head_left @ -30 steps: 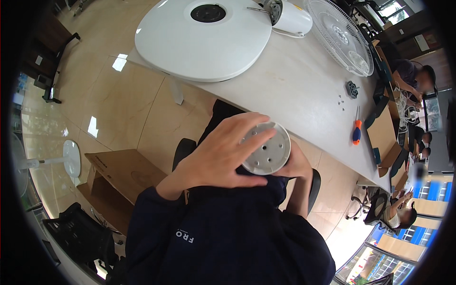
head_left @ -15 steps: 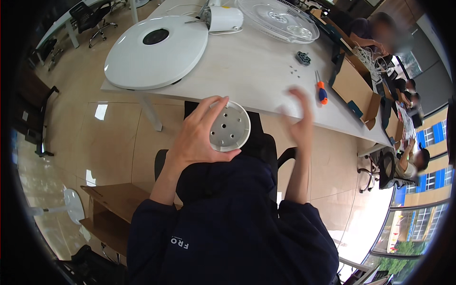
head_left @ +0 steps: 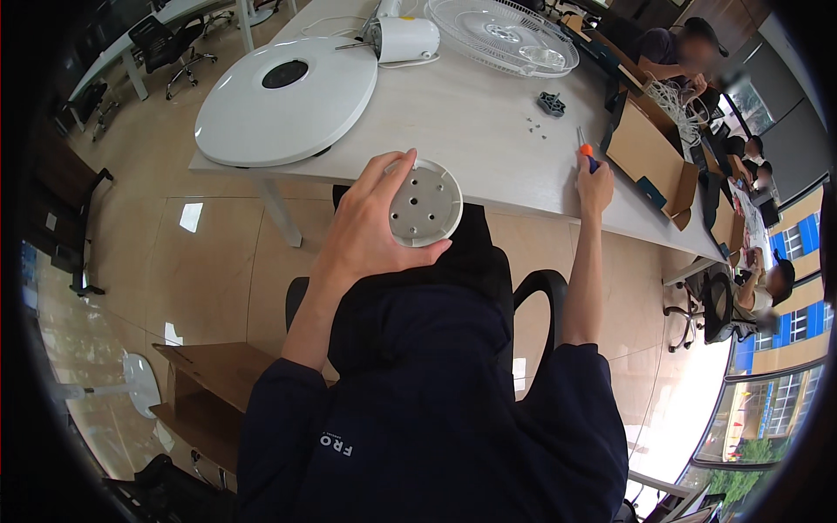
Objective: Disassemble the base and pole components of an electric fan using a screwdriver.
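Count: 2 hands in use, 1 object in each. Left hand (head_left: 362,222): grasping 1 round end cap (head_left: 425,207), fingers over the far rim, thumb under the near rim. Cap held above the lap, just off the front edge of the worktop (head_left: 462,131). Right hand (head_left: 595,185): fingers curled around the handle of 1 screwdriver (head_left: 587,152) at the right of the worktop, shank pointing away from the person. Cannot tell whether the tool is clear of the surface.

On worktop: 1 fan base (head_left: 253,118), 1 motor housing (head_left: 410,39), 1 fan guard (head_left: 488,26), 1 knob-like part (head_left: 550,104), a few screws (head_left: 537,129) (about 4; too small for a firm count), 1 carton (head_left: 649,161) at the right edge.

Materials and shapes: cap off-white, apparently plastic, shallow, circular, raised rim, at least 5 small holes in its face. Screwdriver handle orange and blue, shank thin and metallic. Base broad, rounded, glossy white, with 1 dark round inset. Housing white, cylindrical, metal shaft projecting left. Guard transparent, fine radial ribs. Knob-like part dark grey, lobed outline. Carton brown cardboard, flap spread.
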Motion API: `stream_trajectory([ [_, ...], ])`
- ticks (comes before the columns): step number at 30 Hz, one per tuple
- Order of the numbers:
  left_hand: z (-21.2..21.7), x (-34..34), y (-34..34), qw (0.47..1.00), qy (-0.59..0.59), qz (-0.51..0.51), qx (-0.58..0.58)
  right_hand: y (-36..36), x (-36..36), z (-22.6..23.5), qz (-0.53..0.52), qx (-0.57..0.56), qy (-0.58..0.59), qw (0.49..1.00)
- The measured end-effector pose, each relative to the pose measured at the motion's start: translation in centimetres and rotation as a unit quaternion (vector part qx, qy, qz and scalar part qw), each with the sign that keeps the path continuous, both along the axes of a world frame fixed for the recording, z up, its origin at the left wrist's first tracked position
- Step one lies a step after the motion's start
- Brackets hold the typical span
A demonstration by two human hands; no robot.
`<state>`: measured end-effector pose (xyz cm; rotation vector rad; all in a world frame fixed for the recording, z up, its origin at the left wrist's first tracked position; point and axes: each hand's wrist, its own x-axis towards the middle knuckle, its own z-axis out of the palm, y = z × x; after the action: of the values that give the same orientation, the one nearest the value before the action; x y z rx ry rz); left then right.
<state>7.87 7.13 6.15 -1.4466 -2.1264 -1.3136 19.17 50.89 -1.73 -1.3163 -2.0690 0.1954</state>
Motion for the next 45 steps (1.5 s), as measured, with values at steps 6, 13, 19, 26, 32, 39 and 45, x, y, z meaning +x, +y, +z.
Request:
stream_trajectory([
  [6, 0.0, -0.1, 0.0, 1.0, -0.022, 0.013, 0.005, -5.1, 3.4, 4.1, 0.225, -0.174, 0.405, 0.869],
  [13, -1.5, 0.6, 1.1, 0.996, -0.075, -0.044, 0.037, -14.5, 4.9, 12.8, 0.477, -0.22, 0.533, 0.663],
  [19, -2.3, 1.6, 1.8, 0.989, -0.128, -0.061, 0.048, -21.3, 1.9, 17.6, 0.575, -0.148, 0.382, 0.708],
  [26, -2.7, 2.1, 2.0, 0.99, -0.106, -0.059, 0.077, -24.5, -0.9, 17.6, 0.593, -0.15, 0.326, 0.721],
  [32, -2.7, 2.1, 2.0, 0.994, -0.073, -0.047, 0.072, -24.9, -1.2, 17.9, 0.584, -0.127, 0.285, 0.749],
  [39, -2.0, 2.2, 1.8, 0.988, -0.13, -0.055, 0.054, -26.5, -1.1, 23.2, 0.618, -0.132, 0.077, 0.772],
  [45, -2.2, 1.7, 2.2, 0.995, -0.063, -0.04, 0.074, -26.8, -3.3, 25.9, 0.63, -0.005, -0.066, 0.774],
])
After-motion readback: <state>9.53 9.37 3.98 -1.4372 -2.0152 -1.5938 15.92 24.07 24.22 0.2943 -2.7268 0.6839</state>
